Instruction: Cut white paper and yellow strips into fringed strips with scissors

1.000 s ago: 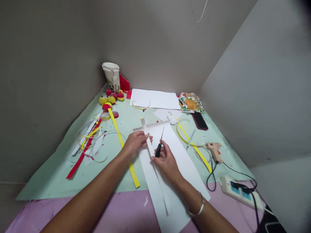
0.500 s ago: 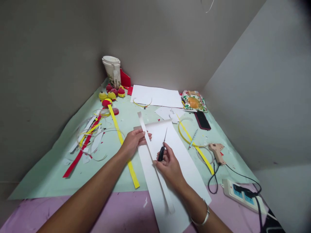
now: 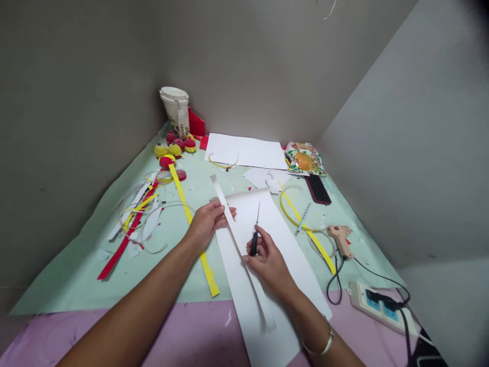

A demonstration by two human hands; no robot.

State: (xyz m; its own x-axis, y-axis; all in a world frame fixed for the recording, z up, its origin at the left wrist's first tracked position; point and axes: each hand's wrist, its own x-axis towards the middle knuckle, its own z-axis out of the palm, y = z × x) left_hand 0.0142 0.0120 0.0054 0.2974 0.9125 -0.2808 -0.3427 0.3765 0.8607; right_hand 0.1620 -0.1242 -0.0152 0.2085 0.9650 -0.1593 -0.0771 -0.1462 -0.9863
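Near end of the strip: here's the tail of my white strip (image 3: pixel 234 232), pointing at the worktop's (image 3: pixel 87 265) near edge, over the white sheet (image 3: pixel 282 336); it bows gently, so I'd call it light and floppy along its length. Whether it touches the sheet, I can't tell.

Right hand: my right hand (image 3: pixel 269 262) is closed around the black-handled tool (image 3: pixel 254 243), with the thumb up against the strip near its middle; a soft touch should do there, since a hard squeeze could crease it.

Black-handled tool: hard and rigid, I'd judge, so the handle is the place to hold; the thin point aims at the worktop's far edge, apart from the strip. Scissors or single blade, too small to tell.

Strip's middle: running slantwise between my two hands, plain white, long, narrow and straight-sided, shaded along one side; looks like paper or thin card, easy to kink, so flat faces make a safer hold than thin edges.

Left hand: my left hand (image 3: pixel 206 224) is pinched onto the strip's farther half, fingers passing behind and showing beyond its right edge; a steady spot, I reckon, for something this springy.

Far end of the strip: poking free past that pinch, greyish at the tip, just beyond the white sheet's far left corner.
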